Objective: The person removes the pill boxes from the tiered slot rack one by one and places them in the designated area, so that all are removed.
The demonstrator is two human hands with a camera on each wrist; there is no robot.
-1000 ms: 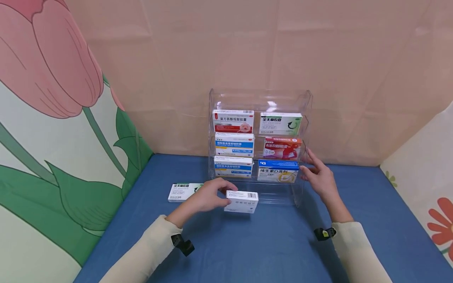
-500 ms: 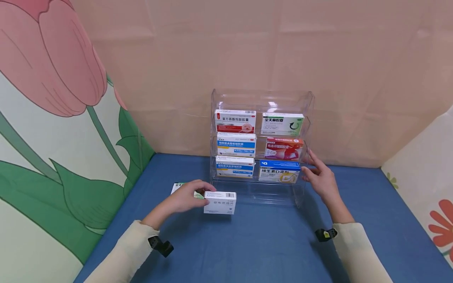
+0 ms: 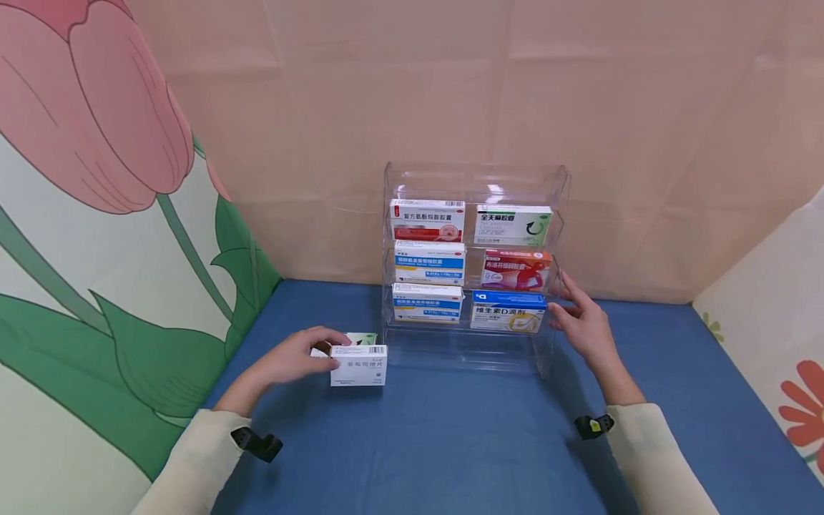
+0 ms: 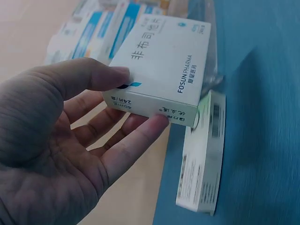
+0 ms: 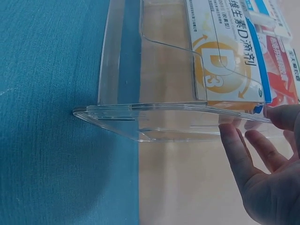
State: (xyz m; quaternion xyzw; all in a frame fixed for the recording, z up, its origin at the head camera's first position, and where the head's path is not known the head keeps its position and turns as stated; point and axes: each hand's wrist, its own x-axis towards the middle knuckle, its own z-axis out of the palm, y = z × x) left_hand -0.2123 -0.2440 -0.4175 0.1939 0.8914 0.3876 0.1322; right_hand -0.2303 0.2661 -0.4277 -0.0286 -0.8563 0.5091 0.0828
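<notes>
My left hand (image 3: pixel 292 357) pinches a white medicine box (image 3: pixel 358 366), thumb on its printed face and fingers along its other sides. Just behind it lies a white-and-green medicine box (image 3: pixel 362 338) on the table, partly covered by the hand and the held box. In the left wrist view, that second box (image 4: pixel 201 154) appears below the held one. My right hand (image 3: pixel 586 329) holds the right side of a clear tiered rack (image 3: pixel 476 350), thumb at the front edge and fingers against the outer side panel. Several medicine boxes stand in the rack, including a vitamin D box (image 3: pixel 507 312) near that thumb.
The rack's upper tiers hold a red box (image 3: pixel 516 270), two blue-and-white boxes in the left column, and a red-and-white box (image 3: pixel 428 221). A blue cloth (image 3: pixel 438 443) covers the table. Behind stands a beige backdrop (image 3: pixel 322 143), with a flower-printed panel (image 3: pixel 116 300) at left.
My left hand has carried the white medicine box leftward, from before the rack to in front of the white-and-green box. The right hand has stayed at the rack's side.
</notes>
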